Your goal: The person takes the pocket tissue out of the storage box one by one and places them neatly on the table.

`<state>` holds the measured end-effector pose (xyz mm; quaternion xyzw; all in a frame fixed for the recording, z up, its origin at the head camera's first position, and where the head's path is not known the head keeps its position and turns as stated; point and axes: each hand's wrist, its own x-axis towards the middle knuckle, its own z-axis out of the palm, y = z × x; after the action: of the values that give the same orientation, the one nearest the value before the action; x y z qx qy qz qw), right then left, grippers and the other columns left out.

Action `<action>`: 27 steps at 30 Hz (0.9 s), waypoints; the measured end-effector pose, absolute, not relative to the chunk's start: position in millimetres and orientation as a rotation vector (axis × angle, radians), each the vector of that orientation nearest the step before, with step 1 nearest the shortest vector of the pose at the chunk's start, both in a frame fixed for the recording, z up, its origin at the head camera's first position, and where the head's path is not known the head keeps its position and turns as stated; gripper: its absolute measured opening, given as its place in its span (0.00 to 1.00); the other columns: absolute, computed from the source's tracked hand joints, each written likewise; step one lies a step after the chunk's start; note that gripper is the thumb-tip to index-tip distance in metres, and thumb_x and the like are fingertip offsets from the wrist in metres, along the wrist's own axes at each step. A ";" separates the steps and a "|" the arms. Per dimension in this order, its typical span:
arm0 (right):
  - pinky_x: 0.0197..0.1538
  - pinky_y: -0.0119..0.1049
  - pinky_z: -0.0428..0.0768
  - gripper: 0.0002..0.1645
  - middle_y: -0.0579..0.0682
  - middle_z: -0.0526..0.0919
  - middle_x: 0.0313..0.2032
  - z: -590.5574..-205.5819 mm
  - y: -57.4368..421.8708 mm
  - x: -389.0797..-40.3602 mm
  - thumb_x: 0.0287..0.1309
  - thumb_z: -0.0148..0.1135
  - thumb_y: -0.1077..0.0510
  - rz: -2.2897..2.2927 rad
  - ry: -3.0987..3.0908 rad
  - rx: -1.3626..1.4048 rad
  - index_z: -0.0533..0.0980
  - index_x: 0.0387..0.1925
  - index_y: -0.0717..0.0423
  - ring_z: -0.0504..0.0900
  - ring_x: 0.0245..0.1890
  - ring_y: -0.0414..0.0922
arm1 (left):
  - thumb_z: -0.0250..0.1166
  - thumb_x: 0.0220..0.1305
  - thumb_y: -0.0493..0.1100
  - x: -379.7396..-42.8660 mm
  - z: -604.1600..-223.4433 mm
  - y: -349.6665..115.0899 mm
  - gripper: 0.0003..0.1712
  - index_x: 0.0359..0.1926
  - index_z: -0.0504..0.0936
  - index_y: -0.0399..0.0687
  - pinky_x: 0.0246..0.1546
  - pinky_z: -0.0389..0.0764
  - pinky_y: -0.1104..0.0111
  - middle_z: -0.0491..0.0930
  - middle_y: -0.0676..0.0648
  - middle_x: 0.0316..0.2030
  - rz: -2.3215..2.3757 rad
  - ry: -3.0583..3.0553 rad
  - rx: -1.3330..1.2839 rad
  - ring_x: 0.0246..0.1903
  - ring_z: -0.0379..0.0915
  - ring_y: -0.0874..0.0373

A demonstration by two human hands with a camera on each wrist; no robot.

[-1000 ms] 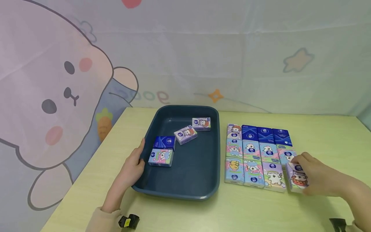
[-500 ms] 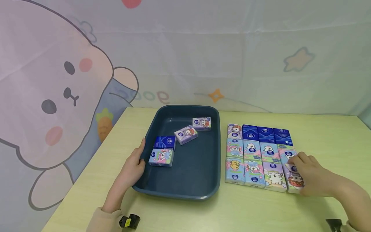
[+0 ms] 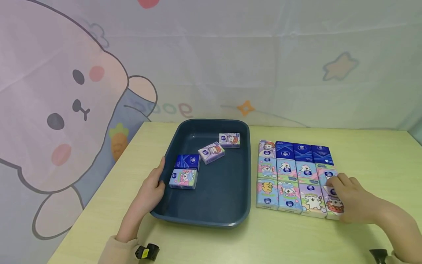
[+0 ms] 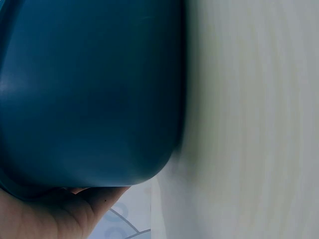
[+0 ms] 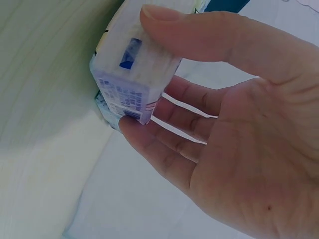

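Tabletop (image 3: 290,240), pale yellow-green with faint grain, meets a cartoon-printed cloth (image 3: 214,66) behind. We note left hand (image 3: 148,192) gripping the blue bin (image 3: 221,198) by its left side; right hand (image 3: 357,201) pinches a purple pack (image 3: 333,205) at the near right corner of the block of packs (image 3: 286,170).

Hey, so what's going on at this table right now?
A person's right hand grips a purple tissue pack at the near right corner of a neat block of packs, four across and three deep. Their left hand holds the left rim of a dark blue plastic bin, where four other packs lie.
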<state>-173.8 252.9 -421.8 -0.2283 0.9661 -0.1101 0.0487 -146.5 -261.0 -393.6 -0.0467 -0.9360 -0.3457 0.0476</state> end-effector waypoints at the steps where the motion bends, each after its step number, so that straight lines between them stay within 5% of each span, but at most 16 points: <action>1: 0.48 0.55 0.72 0.46 0.59 0.65 0.48 -421.9 252.6 -173.6 0.24 0.74 0.66 -0.335 2.945 -0.695 0.61 0.51 0.60 0.65 0.45 0.57 | 0.43 0.65 0.26 -146.5 -393.4 -260.8 0.39 0.75 0.42 0.39 0.65 0.61 0.43 0.60 0.28 0.67 -1.058 -2.854 -0.141 0.68 0.55 0.36; 27: 0.49 0.57 0.71 0.48 0.60 0.64 0.49 -419.9 247.6 -172.9 0.26 0.78 0.62 -0.339 2.948 -0.675 0.61 0.52 0.61 0.64 0.46 0.59 | 0.43 0.65 0.26 -147.2 -394.1 -261.7 0.39 0.75 0.43 0.40 0.61 0.65 0.46 0.61 0.29 0.65 -1.057 -2.855 -0.137 0.64 0.60 0.40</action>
<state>-172.9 247.6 -419.9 -0.2215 0.9675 -0.1111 0.0494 -147.2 -261.7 -394.1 -0.0450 -0.9358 -0.3466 0.0472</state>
